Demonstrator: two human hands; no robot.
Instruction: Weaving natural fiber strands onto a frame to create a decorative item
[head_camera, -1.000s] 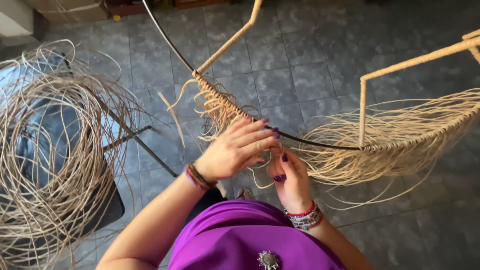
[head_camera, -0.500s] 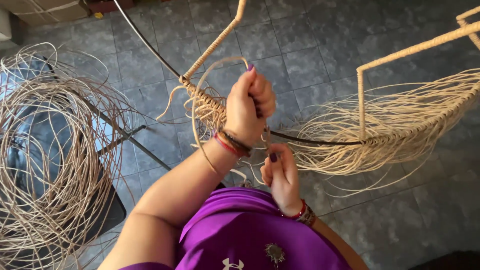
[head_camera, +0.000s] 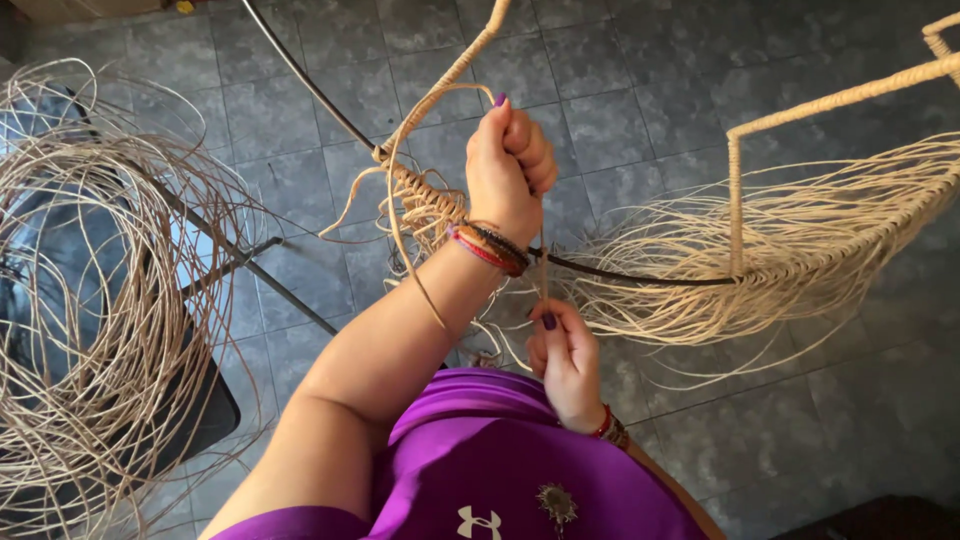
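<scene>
Right hand: the right hand (head_camera: 565, 355) sits low, just above the purple shirt (head_camera: 520, 470), finger and thumb pinched narrow on a thin cane strand (head_camera: 543, 270) that runs straight up.
Left hand: the left hand (head_camera: 510, 165) is raised above the rod, fist closed tight on the upper part of that strand, where it arcs over to the wound section.
Strand position: between the two hands, crossing the dark metal rod (head_camera: 640, 275) just beside the woven binding (head_camera: 425, 200).
Doing it well: I judge that the pull wants steady tension from both hands, the strand kept flat against the last wrap, with no slack loop left.
Frame: cane-wrapped bars (head_camera: 840, 100) rise beyond, loose fringe (head_camera: 800, 250) hanging from the rod.
Count: two hands, one strand held, one dark rod, bracelets on both wrists, one large coil of spare cane (head_camera: 90, 300) at the left, on a dark seat.
Floor: grey tiles (head_camera: 640, 90).
</scene>
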